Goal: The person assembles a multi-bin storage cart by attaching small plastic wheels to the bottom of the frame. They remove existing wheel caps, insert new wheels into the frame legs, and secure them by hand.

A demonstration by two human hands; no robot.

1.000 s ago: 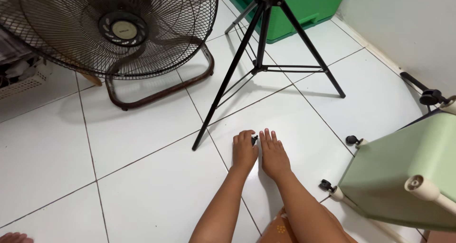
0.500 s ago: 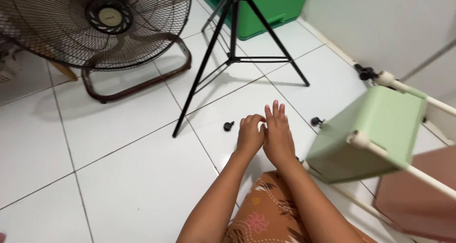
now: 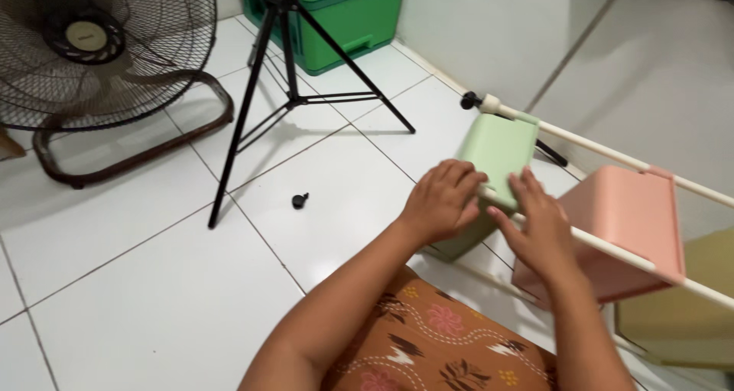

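A rolling cart lies on its side at the right, with a pale green bin, a pink bin and a yellowish bin strung on white poles. My left hand curls over the near corner of the green bin where a pole ends. Fingers apart, my right hand rests on that pole between the green and pink bins. A small black caster wheel lies loose on the white tiles left of my hands. Another caster sits on the far pole's end.
A black tripod stands on the tiles at the back, in front of a green plastic crate. A large dark floor fan stands at the back left. A grey wall runs behind the cart. My patterned orange cloth covers my lap.
Both hands left the floor, leaving the black caster there, and moved right onto the cart. The view swung right, so the pink and yellowish bins came into sight.
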